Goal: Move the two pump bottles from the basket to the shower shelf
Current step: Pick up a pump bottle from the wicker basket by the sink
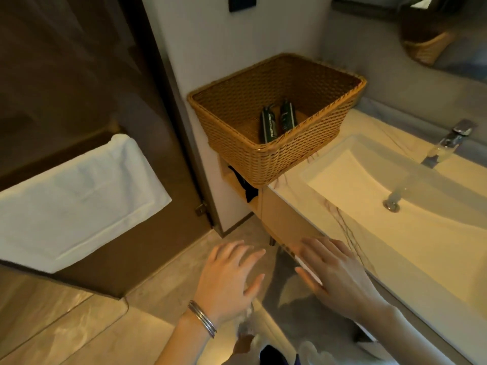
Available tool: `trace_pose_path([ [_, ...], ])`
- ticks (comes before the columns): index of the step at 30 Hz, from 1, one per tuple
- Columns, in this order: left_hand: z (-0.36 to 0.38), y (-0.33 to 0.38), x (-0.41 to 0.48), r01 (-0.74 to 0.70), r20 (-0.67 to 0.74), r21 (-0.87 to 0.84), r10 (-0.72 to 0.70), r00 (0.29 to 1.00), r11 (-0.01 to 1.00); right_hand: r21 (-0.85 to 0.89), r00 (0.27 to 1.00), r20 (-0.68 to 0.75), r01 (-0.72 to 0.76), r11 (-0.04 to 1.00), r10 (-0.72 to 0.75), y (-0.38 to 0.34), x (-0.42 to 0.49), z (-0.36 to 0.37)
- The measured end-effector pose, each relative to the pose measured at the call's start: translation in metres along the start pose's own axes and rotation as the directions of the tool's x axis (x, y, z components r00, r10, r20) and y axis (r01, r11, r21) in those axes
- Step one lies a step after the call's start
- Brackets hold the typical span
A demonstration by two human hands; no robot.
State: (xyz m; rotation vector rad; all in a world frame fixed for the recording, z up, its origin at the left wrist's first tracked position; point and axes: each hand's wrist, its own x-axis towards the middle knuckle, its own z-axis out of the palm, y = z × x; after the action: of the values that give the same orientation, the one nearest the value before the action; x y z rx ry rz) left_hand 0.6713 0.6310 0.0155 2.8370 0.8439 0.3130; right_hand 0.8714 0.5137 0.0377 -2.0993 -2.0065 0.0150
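Two dark pump bottles lie in the wicker basket at the vanity counter's left end; left hand and right hand spread, empty. Nothing moved yet.

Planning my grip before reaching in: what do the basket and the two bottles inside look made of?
Basket: woven wicker or plastic rattan, tan, open weave with braided rim. Pump bottles: dark green, glossy, probably plastic; highlights show, but they lie small and blurred, so glass cannot be excluded.
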Motion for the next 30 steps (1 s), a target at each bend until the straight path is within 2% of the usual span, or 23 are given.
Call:
trace_pose_path([
  [7, -0.034, -0.075, 0.095, -0.099, -0.082, -0.005, 0.098, 0.992, 0.995, -0.035, 0.995, -0.047, -0.089, 0.995, 0.087, 0.005, 0.107, -0.020],
  [12, -0.044, -0.111, 0.140, -0.156, -0.060, -0.001, 0.156, 0.986, 0.988, -0.018, 0.987, -0.058, -0.149, 0.989, 0.148, 0.006, 0.157, -0.016],
  [17, -0.047, -0.133, 0.166, -0.187, -0.067, -0.031, 0.185, 0.980, 0.982, 0.028, 0.984, -0.089, -0.151, 0.988, 0.153, 0.020, 0.192, -0.018],
  [20, -0.050, -0.143, 0.186, -0.178, -0.105, -0.037, 0.173, 0.979, 0.983, 0.036, 0.986, -0.124, -0.106, 0.994, 0.109, 0.036, 0.217, -0.024],
  [25, -0.054, -0.145, 0.220, -0.191, -0.176, -0.089, 0.173, 0.969, 0.977, 0.058, 0.991, -0.112, -0.071, 0.996, 0.077, 0.063, 0.251, -0.029],
  [30, -0.054, -0.161, 0.262, -0.148, -0.157, -0.068, 0.136, 0.978, 0.987, 0.013, 0.994, -0.082, -0.074, 0.997, 0.075, 0.091, 0.288, -0.030],
])
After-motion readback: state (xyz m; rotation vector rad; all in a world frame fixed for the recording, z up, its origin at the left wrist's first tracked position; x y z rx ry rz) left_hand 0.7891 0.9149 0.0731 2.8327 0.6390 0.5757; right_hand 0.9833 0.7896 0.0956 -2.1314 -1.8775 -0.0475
